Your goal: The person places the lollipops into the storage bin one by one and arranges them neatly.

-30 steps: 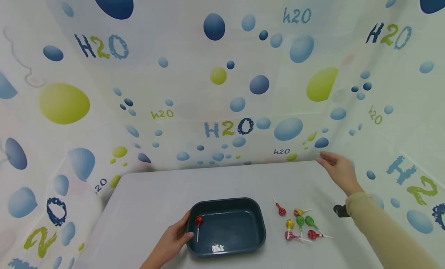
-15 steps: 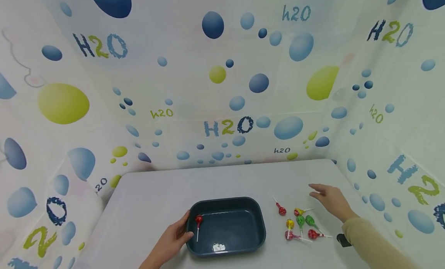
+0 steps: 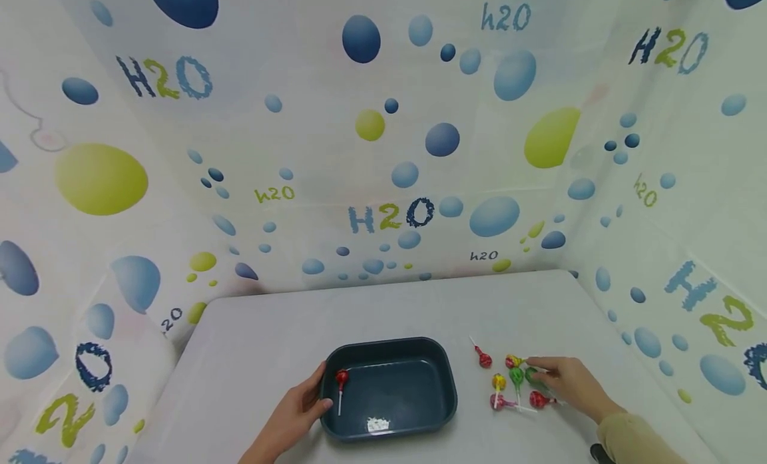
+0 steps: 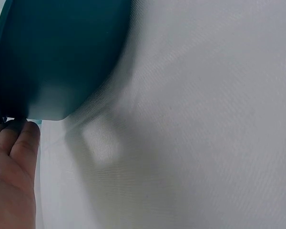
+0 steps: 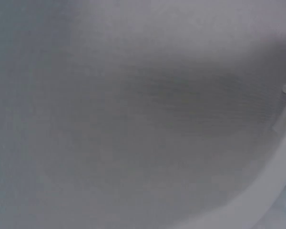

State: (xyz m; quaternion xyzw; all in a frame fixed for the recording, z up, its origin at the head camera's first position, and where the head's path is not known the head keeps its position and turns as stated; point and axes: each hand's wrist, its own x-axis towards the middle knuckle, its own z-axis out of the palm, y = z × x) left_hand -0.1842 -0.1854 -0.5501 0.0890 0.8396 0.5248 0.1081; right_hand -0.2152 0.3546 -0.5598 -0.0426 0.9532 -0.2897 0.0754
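My left hand (image 3: 290,414) grips the left rim of a dark blue tray (image 3: 398,394), thumb on the inside and fingers outside. The left wrist view shows fingertips against the tray's wall (image 4: 66,57). One red lollipop (image 3: 341,376) lies in the tray near its left wall. My right hand (image 3: 569,383) is over the lollipops on the table, fingers extended. Its fingertips are right by the stick of a red-and-yellow lollipop (image 3: 511,361) and partly cover a green lollipop (image 3: 531,375). Another green lollipop (image 3: 516,376) lies just left of them. In the right wrist view, no hand shows.
Around them lie a red lollipop (image 3: 484,360), a yellow one (image 3: 499,381), a pink one (image 3: 497,402) and another red one (image 3: 538,399). The white table (image 3: 263,337) meets a patterned sheet (image 3: 323,151) at the back and sides.
My right hand has come down and toward me from the table's back right corner to the lollipops. The left hand and tray have stayed in place.
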